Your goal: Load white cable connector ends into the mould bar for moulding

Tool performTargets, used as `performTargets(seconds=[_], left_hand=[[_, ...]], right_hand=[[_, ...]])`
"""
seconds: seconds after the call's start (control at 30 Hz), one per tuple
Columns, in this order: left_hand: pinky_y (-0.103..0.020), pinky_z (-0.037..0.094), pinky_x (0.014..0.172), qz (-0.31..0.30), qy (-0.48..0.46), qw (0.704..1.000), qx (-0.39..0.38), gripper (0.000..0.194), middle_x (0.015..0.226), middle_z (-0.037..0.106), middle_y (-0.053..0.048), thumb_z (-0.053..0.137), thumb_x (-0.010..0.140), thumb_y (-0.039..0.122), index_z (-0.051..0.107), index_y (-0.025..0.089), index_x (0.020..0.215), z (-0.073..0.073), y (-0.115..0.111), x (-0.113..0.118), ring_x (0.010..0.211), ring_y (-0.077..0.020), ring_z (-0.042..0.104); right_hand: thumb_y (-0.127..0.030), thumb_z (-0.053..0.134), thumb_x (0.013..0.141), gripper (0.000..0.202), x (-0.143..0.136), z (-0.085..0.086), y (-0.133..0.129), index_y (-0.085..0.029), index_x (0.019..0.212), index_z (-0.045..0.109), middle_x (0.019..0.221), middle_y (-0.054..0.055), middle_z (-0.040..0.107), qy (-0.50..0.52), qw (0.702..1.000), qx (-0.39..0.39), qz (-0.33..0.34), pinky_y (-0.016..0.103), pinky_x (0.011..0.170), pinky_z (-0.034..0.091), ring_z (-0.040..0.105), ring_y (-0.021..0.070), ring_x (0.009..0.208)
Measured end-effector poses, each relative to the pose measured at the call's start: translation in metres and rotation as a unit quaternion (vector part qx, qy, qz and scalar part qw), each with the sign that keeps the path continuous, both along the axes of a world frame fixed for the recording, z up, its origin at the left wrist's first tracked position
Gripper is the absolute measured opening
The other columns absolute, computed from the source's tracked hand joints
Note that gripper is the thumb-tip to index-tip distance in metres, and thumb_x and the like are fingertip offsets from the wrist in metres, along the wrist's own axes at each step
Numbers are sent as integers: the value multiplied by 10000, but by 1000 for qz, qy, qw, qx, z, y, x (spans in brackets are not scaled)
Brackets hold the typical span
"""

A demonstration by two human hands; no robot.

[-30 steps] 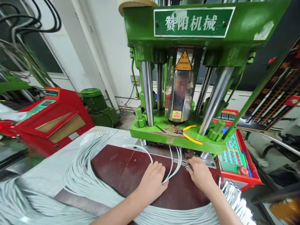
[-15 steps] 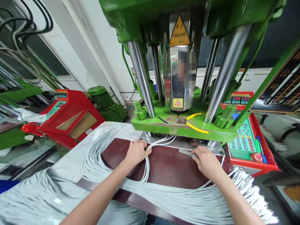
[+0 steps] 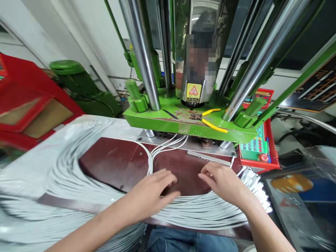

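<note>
My left hand (image 3: 160,187) is over the near part of the dark red board (image 3: 115,159), thumb and fingers apart, holding nothing. Beside its fingers a few white cables (image 3: 150,157) run from the press plate (image 3: 168,140) down across the board. My right hand (image 3: 217,178) hovers at the board's right side, fingers bent and thumb apart, with no object in it. Just beyond it lies a flat metal strip (image 3: 207,158) along the board's back edge. A thick bundle of white cables (image 3: 189,211) curves around the board's front, its ends (image 3: 258,189) at the right.
Yellow-handled pliers (image 3: 214,124) and a thin dark blade (image 3: 170,113) lie on the green press bed (image 3: 157,122). A red control box (image 3: 274,150) stands at the right, a red machine (image 3: 39,101) at the left. More white cables (image 3: 23,224) cover the lower left.
The view has tilted down and shifted right. My left hand has left the cables and come nearer. My right hand has let go of the metal strip, which now lies on the board.
</note>
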State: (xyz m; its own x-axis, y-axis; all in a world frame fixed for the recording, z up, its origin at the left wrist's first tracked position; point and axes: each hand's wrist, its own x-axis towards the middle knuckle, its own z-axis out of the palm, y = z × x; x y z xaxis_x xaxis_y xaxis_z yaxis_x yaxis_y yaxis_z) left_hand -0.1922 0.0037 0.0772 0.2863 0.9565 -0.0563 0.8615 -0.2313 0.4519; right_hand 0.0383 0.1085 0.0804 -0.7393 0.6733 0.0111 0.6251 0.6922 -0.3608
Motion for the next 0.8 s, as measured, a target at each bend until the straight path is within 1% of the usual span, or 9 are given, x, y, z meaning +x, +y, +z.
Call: performTargets(seconds=[0.07, 0.1, 0.23, 0.37, 0.43, 0.57, 0.7, 0.73, 0.8], left_hand=[[-288, 402, 718, -17, -12, 996, -87, 226, 915, 582, -2, 492, 888, 449, 557, 234, 917, 0, -9, 4, 854, -195, 562], [-287, 394, 721, -15, -16, 993, -112, 226, 932, 581, -1, 513, 874, 455, 559, 236, 904, 0, -12, 4, 869, -200, 563], [-258, 366, 709, -8, -57, 985, -164, 159, 883, 586, 27, 532, 864, 387, 564, 236, 825, -2, -7, -2, 834, -171, 559], [-243, 362, 693, -14, -79, 979, -185, 195, 785, 567, 29, 504, 869, 324, 581, 230, 717, -1, 1, -4, 796, -156, 550], [-240, 365, 709, -16, -89, 979, -181, 194, 784, 566, 25, 504, 864, 305, 580, 225, 704, 0, 3, -4, 818, -157, 549], [-233, 368, 709, 0, -126, 974, -188, 195, 803, 582, 22, 468, 878, 318, 576, 215, 751, 6, 1, -4, 817, -154, 540], [-222, 349, 600, 40, -189, 944, -267, 258, 678, 561, 35, 429, 887, 389, 554, 197, 768, 10, 4, -8, 651, -130, 489], [-219, 343, 587, 40, -211, 935, -283, 270, 653, 546, 40, 427, 885, 404, 544, 194, 762, 10, 5, -10, 626, -123, 471], [-217, 341, 586, 36, -248, 922, -296, 300, 634, 531, 42, 421, 885, 425, 525, 186, 738, 8, 7, -14, 607, -113, 448]], right_hand=[[-278, 516, 951, 182, 11, 2, -3, -200, 859, 653, 857, 18, 652, -50, 999, -15, -2, 275, 691, 423, 613, 179, 790], [-282, 514, 953, 189, 17, 1, -3, -198, 864, 659, 861, 23, 653, -65, 998, -12, -12, 273, 693, 420, 613, 181, 796], [-311, 503, 960, 216, 36, 0, -2, -185, 875, 656, 834, 29, 655, -83, 996, -5, -32, 264, 670, 410, 611, 179, 767], [-325, 499, 960, 229, 41, 3, -5, -200, 854, 658, 800, 7, 669, -90, 995, -21, -40, 258, 598, 386, 608, 163, 686], [-334, 494, 961, 240, 38, 4, -7, -207, 854, 666, 802, 5, 669, -82, 996, -32, -35, 261, 604, 392, 609, 163, 693], [-335, 494, 965, 219, 21, 6, -15, -220, 896, 668, 867, 7, 658, -6, 998, -55, 10, 264, 748, 416, 605, 173, 847], [-375, 427, 992, 264, 2, 10, -22, -238, 948, 648, 913, -18, 678, 44, 988, -136, 58, 240, 752, 419, 622, 150, 853], [-400, 435, 986, 267, 0, 10, -23, -241, 963, 648, 920, -19, 684, 39, 987, -146, 61, 239, 738, 421, 629, 152, 841], [-471, 532, 923, 264, -1, 7, -23, -245, 995, 647, 923, -14, 692, 17, 986, -153, 67, 244, 708, 426, 640, 168, 812]])
